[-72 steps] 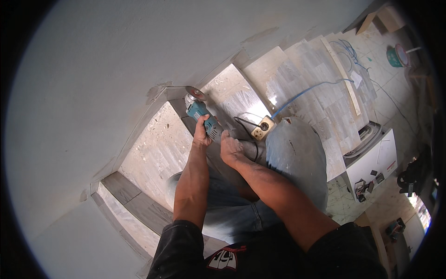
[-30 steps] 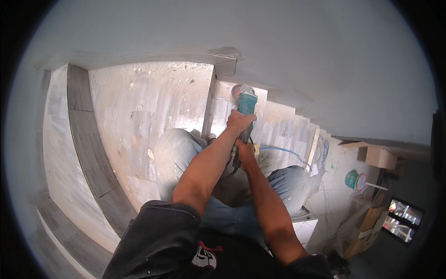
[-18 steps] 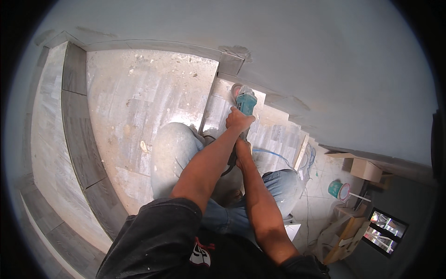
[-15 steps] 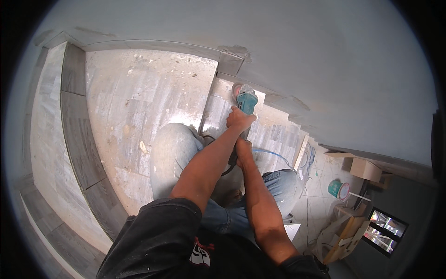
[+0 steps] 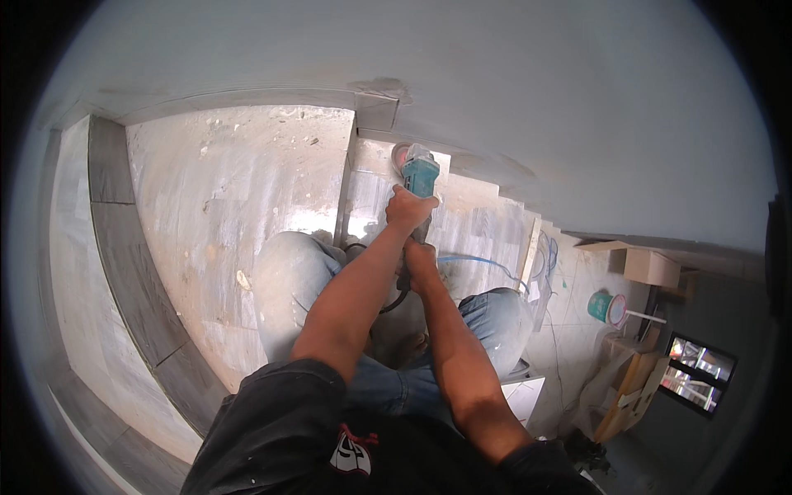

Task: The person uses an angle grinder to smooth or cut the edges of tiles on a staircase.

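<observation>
I see the grinder (image 5: 421, 175) over the step (image 5: 373, 191), its head pointing to the wall (image 5: 528, 99). The left hand (image 5: 410, 209) is closed around its body, behind the teal head; the right hand (image 5: 421, 256) wraps the rear part, nearer to the person, its fingers mostly hidden. A white-and-red print is on the dark shirt (image 5: 272, 421). Both arms reach forward, and the forearms come together toward the tool.

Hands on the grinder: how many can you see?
2: the left hand grips the teal grinder behind its head; the right hand is at its rear end. No others show.
</observation>
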### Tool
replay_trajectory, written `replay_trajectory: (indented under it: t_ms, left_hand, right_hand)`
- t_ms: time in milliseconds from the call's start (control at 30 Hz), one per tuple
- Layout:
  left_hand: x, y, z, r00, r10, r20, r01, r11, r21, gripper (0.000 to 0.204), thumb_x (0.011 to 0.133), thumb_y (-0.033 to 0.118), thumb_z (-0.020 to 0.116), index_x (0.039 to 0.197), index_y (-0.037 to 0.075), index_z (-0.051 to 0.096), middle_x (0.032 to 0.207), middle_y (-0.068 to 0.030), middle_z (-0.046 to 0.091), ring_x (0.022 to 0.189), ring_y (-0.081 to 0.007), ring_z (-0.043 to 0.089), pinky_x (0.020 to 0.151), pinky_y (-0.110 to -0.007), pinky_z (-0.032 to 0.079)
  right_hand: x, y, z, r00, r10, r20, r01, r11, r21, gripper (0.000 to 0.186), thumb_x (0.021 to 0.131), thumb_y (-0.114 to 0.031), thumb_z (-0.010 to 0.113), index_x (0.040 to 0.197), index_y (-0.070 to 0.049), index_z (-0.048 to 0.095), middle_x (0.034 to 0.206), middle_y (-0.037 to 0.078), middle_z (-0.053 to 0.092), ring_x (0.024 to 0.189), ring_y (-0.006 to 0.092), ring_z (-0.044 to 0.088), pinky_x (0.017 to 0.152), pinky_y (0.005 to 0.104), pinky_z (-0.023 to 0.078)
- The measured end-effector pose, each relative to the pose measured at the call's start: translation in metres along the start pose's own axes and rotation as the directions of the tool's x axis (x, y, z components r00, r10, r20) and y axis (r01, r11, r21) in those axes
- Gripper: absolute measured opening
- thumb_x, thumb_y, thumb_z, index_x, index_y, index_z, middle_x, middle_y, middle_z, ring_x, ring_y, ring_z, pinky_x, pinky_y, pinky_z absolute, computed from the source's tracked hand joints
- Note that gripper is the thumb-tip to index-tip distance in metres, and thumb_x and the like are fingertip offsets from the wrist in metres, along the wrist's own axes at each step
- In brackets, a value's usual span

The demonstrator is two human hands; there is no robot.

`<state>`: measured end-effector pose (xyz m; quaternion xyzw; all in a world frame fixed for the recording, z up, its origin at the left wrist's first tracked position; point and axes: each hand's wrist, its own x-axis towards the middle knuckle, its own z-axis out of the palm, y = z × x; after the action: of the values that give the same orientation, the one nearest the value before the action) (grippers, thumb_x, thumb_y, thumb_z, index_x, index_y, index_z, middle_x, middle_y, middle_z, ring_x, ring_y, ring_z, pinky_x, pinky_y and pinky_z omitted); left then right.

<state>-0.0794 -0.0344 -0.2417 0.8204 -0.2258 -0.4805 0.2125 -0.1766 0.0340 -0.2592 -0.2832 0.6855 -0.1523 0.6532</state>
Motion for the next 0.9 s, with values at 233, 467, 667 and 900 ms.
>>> replay_trajectory:
  t_ms: [233, 467, 667, 900]
  left_hand:
    - [0.007, -0.003, -0.004, 0.999, 0.024, 0.03, -0.023, 1.0, -0.02, 0.093, 0.062, 0.047, 0.078, 0.127, -0.008, 0.041, 0.124, -0.0273, 0.058, 0.116, -0.0384, 0.058, 0.101, -0.039, 0.046]
    - [0.009, -0.002, -0.004, 0.999, 0.03, 0.04, -0.028, 0.998, -0.054, 0.097, 0.06, 0.046, 0.078, 0.13, -0.009, 0.04, 0.125, -0.0263, 0.058, 0.119, -0.0371, 0.057, 0.102, -0.039, 0.045]
    - [0.019, -0.021, 0.001, 0.998, 0.058, 0.001, -0.058, 0.989, -0.135, 0.098, 0.059, 0.047, 0.077, 0.13, -0.01, 0.041, 0.124, -0.0263, 0.059, 0.117, -0.0369, 0.059, 0.101, -0.038, 0.046]
    - [0.021, -0.027, 0.006, 0.996, 0.087, 0.016, -0.084, 0.984, -0.156, 0.096, 0.059, 0.048, 0.078, 0.128, -0.011, 0.043, 0.121, -0.0271, 0.06, 0.114, -0.0376, 0.06, 0.099, -0.038, 0.047]
  right_hand:
    - [-0.016, -0.017, 0.005, 0.996, 0.041, 0.08, -0.047, 0.996, 0.075, 0.051, 0.078, -0.028, 0.069, 0.105, 0.014, 0.061, 0.095, 0.018, 0.065, 0.076, 0.0233, 0.061, 0.061, 0.0396, 0.048]
    - [0.005, -0.008, 0.005, 1.0, -0.007, 0.003, 0.007, 0.998, -0.056, 0.052, 0.08, -0.031, 0.07, 0.106, 0.013, 0.061, 0.089, 0.017, 0.065, 0.07, 0.0246, 0.061, 0.058, 0.0399, 0.049]
    - [-0.024, -0.026, 0.011, 0.999, -0.042, -0.005, 0.039, 0.972, -0.23, 0.061, 0.08, -0.036, 0.07, 0.112, 0.014, 0.06, 0.1, 0.021, 0.067, 0.082, 0.0279, 0.064, 0.069, 0.0419, 0.052]
    - [-0.001, -0.001, 0.01, 0.99, -0.127, -0.065, 0.098, 0.936, -0.339, 0.059, 0.078, -0.041, 0.069, 0.115, 0.005, 0.064, 0.102, 0.02, 0.069, 0.09, 0.0292, 0.065, 0.077, 0.0417, 0.051]
